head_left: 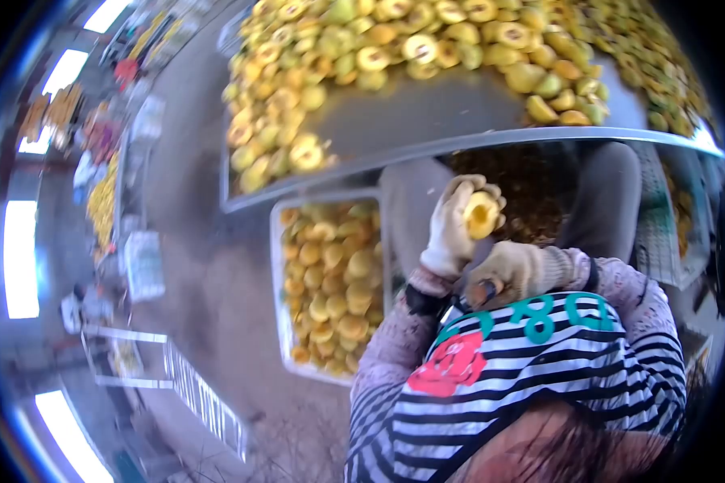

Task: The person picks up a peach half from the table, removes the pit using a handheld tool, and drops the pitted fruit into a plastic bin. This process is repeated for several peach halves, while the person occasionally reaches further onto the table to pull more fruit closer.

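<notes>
My left hand [451,228], in a whitish work glove, is closed around a yellow fruit half [481,215] with a hollowed middle turned up. Just below it, my right hand [517,272], also gloved, wraps around a tool with a brown, rounded handle [485,288]. A bit of dark metal shows by the left wrist, but the tool's working end cannot be made out. Both hands are close together over my lap, between the metal table [427,109] and my striped top [532,346].
Heaped yellow fruit halves [379,58] cover much of the raised-edge table. To the left, a white crate [277,282] holds many fruit pieces. Another crate [656,217] stands at my right. Dark scraps [519,193] lie between my knees. More fruit-laden tables [105,193] stand far left.
</notes>
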Motion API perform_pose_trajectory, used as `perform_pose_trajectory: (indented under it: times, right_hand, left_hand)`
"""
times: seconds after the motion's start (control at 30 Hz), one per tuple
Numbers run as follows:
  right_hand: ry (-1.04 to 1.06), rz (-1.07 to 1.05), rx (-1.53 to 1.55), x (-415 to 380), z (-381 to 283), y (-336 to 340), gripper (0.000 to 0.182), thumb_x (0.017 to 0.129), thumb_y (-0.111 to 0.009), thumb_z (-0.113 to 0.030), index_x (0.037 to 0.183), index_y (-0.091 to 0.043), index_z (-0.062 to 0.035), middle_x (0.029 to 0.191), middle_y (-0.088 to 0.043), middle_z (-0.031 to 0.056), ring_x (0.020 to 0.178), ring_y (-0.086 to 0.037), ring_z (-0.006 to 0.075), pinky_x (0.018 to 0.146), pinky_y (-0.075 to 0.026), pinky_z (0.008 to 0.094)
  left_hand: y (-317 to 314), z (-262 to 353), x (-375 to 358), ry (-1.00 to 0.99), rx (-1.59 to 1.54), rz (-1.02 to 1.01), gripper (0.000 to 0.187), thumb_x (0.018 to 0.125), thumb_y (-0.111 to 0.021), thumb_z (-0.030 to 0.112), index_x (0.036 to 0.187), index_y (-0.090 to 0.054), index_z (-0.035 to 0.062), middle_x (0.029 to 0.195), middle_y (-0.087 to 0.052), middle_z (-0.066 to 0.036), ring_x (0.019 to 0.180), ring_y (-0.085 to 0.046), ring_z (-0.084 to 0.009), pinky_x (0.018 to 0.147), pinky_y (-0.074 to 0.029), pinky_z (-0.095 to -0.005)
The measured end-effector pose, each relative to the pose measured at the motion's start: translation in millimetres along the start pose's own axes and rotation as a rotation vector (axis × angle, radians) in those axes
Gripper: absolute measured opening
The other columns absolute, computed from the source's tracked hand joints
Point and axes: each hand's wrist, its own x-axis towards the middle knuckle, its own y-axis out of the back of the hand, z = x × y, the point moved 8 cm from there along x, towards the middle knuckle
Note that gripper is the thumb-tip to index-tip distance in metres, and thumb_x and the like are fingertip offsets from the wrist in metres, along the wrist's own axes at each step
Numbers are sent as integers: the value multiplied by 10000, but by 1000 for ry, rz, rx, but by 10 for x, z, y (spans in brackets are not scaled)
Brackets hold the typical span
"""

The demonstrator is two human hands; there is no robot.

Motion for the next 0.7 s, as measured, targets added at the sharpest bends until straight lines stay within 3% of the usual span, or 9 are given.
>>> perform_pose_trajectory:
  times: [0.03, 0.1, 0.13, 0.2, 0.3, 0.37, 0.47, 0.57, 0.7]
  right_hand:
    - [38, 90, 101, 23, -77, 80, 136, 852, -733, -67, 985, -716, -92, 871, -696, 67, 784, -670, 177, 716, -529, 322]
    - [-38, 778, -200, -268, 385, 444, 85, 901, -691, -92, 973, -696, -46, 828, -669, 47, 750, -623, 112, 681, -494, 242]
    - [-266, 661, 328, -219, 824, 538, 36, 926, -647, -87, 936, -671, -63, 800, -606, -29, 720, -558, 72, 659, -469, 227]
    - [-373, 664, 434, -276, 762, 588, 20, 925, -645, -92, 921, -648, -73, 790, -552, -60, 709, -506, 53, 650, -454, 232]
    - [-400, 692, 516, -325, 925, 577, 38, 919, -666, -99, 929, -648, -67, 791, -561, -49, 709, -513, 58, 647, -452, 228]
    - [-450, 724, 523, -297, 1081, 557, 47, 917, -677, -106, 929, -648, -71, 789, -563, -48, 701, -513, 58, 635, -448, 226]
    - [-480, 807, 509, -365, 1237, 577, 60, 917, -694, -127, 930, -647, -92, 774, -560, -58, 672, -501, 55, 599, -433, 222]
    - [-399, 825, 658, -468, 1258, 703, 110, 924, -703, -184, 970, -634, -111, 750, -536, -76, 631, -472, 48, 566, -400, 213]
    - [-111, 1042, 678, -642, 1167, 925, 258, 953, -660, -289, 1130, -608, -109, 713, -513, -61, 579, -459, 49, 526, -392, 241]
  left_hand:
    - [66, 28, -106, 139, -363, 72, 221, 1036, -515, 213, 1137, -590, 31, 1067, -642, -153, 995, -651, -295, 817, -562, -395]
    - [591, 634, -412, -455, 719, 264, 227, 944, -590, 182, 1094, -603, 13, 1060, -627, -170, 964, -636, -323, 860, -522, -407]
    - [774, 882, -700, -788, 1387, 566, 249, 889, -630, 167, 1076, -609, 3, 1053, -620, -179, 947, -626, -343, 891, -496, -415]
    - [1700, 915, -1178, -682, 748, 816, 255, 1011, -492, 248, 1059, -596, 19, 1003, -639, -162, 927, -621, -306, 866, -484, -416]
    - [2783, 637, -2226, -213, 1216, 1555, 274, 1018, -492, 253, 1078, -575, -1, 986, -650, -196, 918, -643, -311, 810, -497, -474]
    - [3572, 66, -2663, 561, 1898, 1474, 371, 959, -517, 266, 1172, -589, -29, 1137, -640, -244, 1023, -636, -449, 879, -520, -512]
    - [4106, 172, -2722, 993, 1930, 1298, 477, 955, -481, 363, 1239, -567, -11, 1252, -586, -196, 1206, -561, -426, 906, -530, -519]
    - [2930, 1128, -1572, -120, 1792, 1218, 262, 854, -639, 166, 1095, -619, 65, 1100, -590, -158, 1024, -546, -401, 908, -459, -527]
    - [508, 1352, 240, -731, 1429, 443, 347, 909, -657, 108, 1242, -611, 24, 1261, -559, -187, 1083, -561, -334, 909, -492, -418]
